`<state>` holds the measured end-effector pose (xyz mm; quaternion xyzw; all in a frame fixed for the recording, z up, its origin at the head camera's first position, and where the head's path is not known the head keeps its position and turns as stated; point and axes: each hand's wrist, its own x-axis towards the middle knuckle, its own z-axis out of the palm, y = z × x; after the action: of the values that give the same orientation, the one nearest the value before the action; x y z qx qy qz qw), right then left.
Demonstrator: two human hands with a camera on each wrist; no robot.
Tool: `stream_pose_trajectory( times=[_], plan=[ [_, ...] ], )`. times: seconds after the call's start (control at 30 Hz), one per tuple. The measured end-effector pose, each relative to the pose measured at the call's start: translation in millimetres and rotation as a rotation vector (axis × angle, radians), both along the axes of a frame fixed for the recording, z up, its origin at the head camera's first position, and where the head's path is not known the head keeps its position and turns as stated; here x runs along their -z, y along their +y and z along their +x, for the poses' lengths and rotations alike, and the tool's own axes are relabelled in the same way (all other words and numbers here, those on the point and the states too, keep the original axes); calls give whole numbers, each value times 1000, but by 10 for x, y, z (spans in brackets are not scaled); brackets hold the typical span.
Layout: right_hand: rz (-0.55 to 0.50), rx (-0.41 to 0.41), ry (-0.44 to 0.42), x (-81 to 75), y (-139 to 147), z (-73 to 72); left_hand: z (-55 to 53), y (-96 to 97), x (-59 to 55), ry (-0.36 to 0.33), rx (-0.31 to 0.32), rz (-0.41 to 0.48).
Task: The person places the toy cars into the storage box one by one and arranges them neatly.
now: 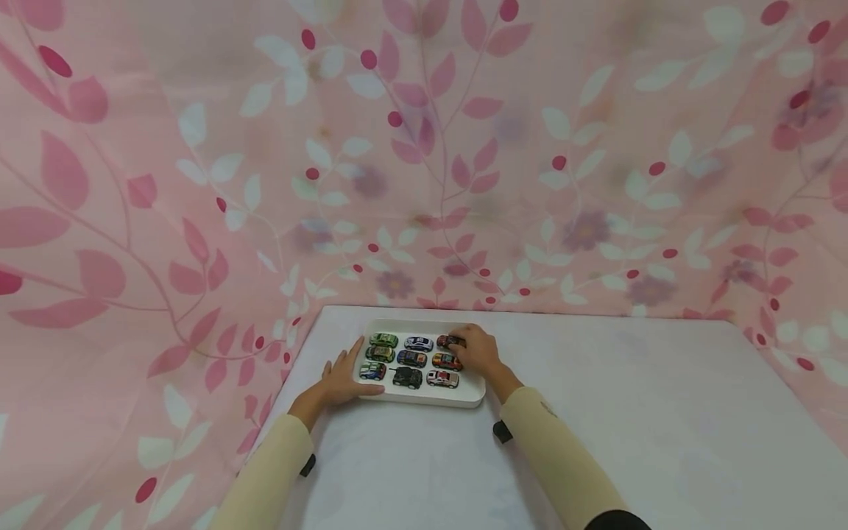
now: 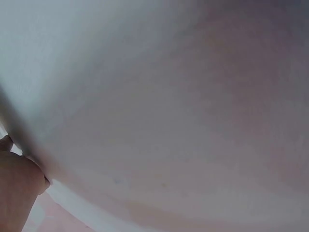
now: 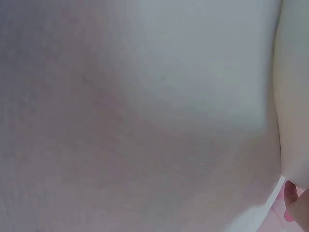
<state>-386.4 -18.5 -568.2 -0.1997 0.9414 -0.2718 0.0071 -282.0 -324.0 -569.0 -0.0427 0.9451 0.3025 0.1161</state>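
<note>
A white tray on the table bears several small toy cars in rows, along with a black toy tank. At its left side, my left hand touches the rim with fingers extended and the thumb along the front corner. My right hand reaches over the right side, its fingertips pinching a dark red toy car in the back row. Just below those fingers sits an orange toy car. A white and red toy car is in the front right place. Both wrist views show mostly blurred tabletop.
The white-covered table extends right of the tray and toward me. A pink curtain with leaf patterns hangs behind the table and along both sides. Green toy cars fill part of the tray's left column.
</note>
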Motion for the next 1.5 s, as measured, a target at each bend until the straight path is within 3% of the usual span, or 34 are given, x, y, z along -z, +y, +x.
stream_pose_trajectory(
  times=[0.4, 0.77, 0.9, 1.03, 1.23, 1.5],
  plan=[
    [-9, 36, -3, 14, 71, 34, -22, 71, 13, 13, 28, 12],
    [-31, 74, -24, 31, 16, -66, -125, 44, -22, 22, 43, -3],
    [-44, 59, 8, 96, -58, -72, -62, -3, 55, 22, 11, -8],
    [-10, 35, 13, 201, -137, 13, 80, -61, 137, 4, -13, -14],
    [5, 35, 15, 247, -249, 149, 277, -101, 132, -9, -29, -9],
    [-14, 39, 192, 113, -324, 88, 145, -266, 11, 15, -11, -68]
  ],
)
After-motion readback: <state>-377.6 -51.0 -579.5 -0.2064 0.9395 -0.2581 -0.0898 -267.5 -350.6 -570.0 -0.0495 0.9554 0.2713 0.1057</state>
